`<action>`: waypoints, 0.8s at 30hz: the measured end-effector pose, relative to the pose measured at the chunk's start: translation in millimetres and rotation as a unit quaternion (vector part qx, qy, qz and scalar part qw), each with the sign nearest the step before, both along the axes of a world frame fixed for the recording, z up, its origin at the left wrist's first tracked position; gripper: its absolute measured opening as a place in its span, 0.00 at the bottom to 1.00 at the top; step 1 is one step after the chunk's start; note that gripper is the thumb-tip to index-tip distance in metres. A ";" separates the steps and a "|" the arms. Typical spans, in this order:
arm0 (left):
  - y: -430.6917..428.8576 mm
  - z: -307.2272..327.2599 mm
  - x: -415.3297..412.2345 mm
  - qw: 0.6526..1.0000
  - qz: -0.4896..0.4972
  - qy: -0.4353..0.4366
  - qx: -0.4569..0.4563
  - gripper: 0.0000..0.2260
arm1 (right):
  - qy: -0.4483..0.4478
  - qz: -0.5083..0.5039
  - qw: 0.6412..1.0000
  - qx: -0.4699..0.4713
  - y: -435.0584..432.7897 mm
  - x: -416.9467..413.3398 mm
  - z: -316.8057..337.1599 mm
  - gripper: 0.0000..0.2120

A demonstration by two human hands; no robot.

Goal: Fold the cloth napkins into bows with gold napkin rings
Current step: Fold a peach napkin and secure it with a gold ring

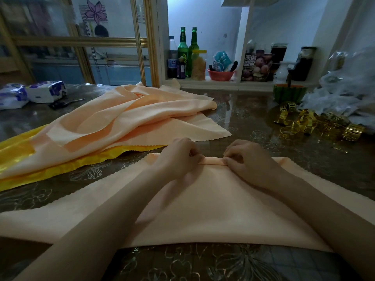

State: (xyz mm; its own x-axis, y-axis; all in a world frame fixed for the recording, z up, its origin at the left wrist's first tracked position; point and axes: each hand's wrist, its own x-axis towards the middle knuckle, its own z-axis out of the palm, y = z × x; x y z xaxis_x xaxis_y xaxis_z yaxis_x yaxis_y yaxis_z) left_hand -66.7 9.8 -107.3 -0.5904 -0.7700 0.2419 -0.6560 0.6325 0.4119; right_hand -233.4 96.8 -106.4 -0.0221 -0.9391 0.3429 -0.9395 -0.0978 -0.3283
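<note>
A peach cloth napkin (pixel 211 207) lies spread in front of me on the table, its far edge turned over into a narrow fold (pixel 213 160). My left hand (pixel 178 157) pinches that fold at its left end. My right hand (pixel 249 159) pinches it at the right end, a short gap between the two hands. Several gold napkin rings (pixel 316 124) lie loose on the table at the right, away from both hands.
A heap of peach napkins (pixel 125 118) over a yellow cloth (pixel 18 151) fills the left of the glass-topped table (pixel 253 110). Scissors (pixel 65 103) and tissue packs (pixel 46 91) sit far left. A watermelon-shaped basket (pixel 289 94) and plastic bags (pixel 341 94) stand at the right. Bottles line a shelf behind.
</note>
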 end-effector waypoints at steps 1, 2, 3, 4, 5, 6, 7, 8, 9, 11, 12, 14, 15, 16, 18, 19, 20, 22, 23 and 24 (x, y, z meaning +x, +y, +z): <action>-0.8 -1.7 -0.4 1.000 0.011 0.018 0.005 0.09 | -0.017 -0.009 1.000 0.005 -0.4 0.1 -0.1 0.06; -1.1 -3.3 -0.6 0.999 0.024 0.041 0.012 0.07 | -0.037 -0.019 0.999 0.009 -0.7 -0.2 -0.3 0.06; -1.5 -5.0 -0.8 0.997 0.033 0.067 0.022 0.05 | -0.055 -0.028 0.998 0.011 -1.0 -0.7 -0.6 0.06; -1.5 -6.0 -0.5 0.994 0.038 0.094 0.034 0.03 | -0.071 -0.034 0.997 0.013 -1.4 -1.2 -0.9 0.06; -1.4 -6.4 0.2 0.991 0.040 0.116 0.048 0.03 | -0.082 -0.038 0.996 0.017 -1.6 -1.6 -1.3 0.06; -1.3 -6.2 0.9 0.989 0.037 0.127 0.062 0.04 | -0.087 -0.041 0.995 0.023 -1.7 -1.8 -1.9 0.05; -1.4 -5.8 1.5 0.990 0.031 0.120 0.067 0.04 | -0.092 -0.045 0.994 0.025 -2.0 -1.8 -2.7 0.05; -1.1 -5.1 1.6 0.993 0.024 0.099 0.059 0.04 | -0.096 -0.051 0.994 0.022 -2.4 -1.6 -3.4 0.03; -0.5 -4.4 1.2 0.996 0.018 0.073 0.048 0.05 | -0.103 -0.058 0.993 0.013 -3.0 -1.4 -3.9 0.02; 0.7 -3.0 0.3 0.998 0.012 0.045 0.037 0.06 | -0.123 -0.066 0.990 -0.003 -4.1 -1.4 -4.5 0.05; 1.2 -2.0 -0.1 0.999 0.009 0.036 0.039 0.06 | -0.128 -0.067 0.990 -0.003 -4.4 -1.1 -4.5 0.06; 1.1 -1.0 -0.4 0.999 0.003 0.020 0.042 0.07 | -0.096 -0.069 0.993 0.012 -4.6 -0.1 -4.6 0.07; 1.0 -0.8 -0.4 0.999 0.000 0.013 0.039 0.07 | -0.067 -0.071 0.995 0.017 -4.2 0.7 -4.6 0.06; 1.6 -0.7 -0.3 0.999 -0.005 0.008 0.034 0.07 | -0.040 -0.070 0.997 0.017 -3.0 1.5 -4.1 0.05; 4.3 -0.5 0.7 1.000 -0.018 0.008 0.017 0.06 | 0.009 -0.059 0.998 0.009 0.7 3.9 -2.0 0.03; 6.0 0.1 1.3 1.000 -0.029 0.007 0.008 0.06 | 0.032 -0.048 0.998 0.008 2.7 4.8 -0.6 0.02; 7.6 0.9 2.2 0.999 -0.036 0.000 0.000 0.07 | 0.049 -0.036 0.998 0.011 4.7 5.3 0.8 0.02; 10.1 3.5 4.1 0.999 -0.048 -0.023 -0.009 0.07 | 0.052 -0.011 0.998 0.024 7.9 5.0 3.0 0.04; 10.7 5.0 5.2 0.998 -0.052 -0.033 -0.009 0.06 | 0.044 -0.003 0.999 0.033 9.0 4.2 3.9 0.04; 12.0 6.6 5.4 0.998 -0.053 -0.040 -0.001 0.04 | 0.034 0.000 0.998 0.044 10.8 3.2 5.5 0.03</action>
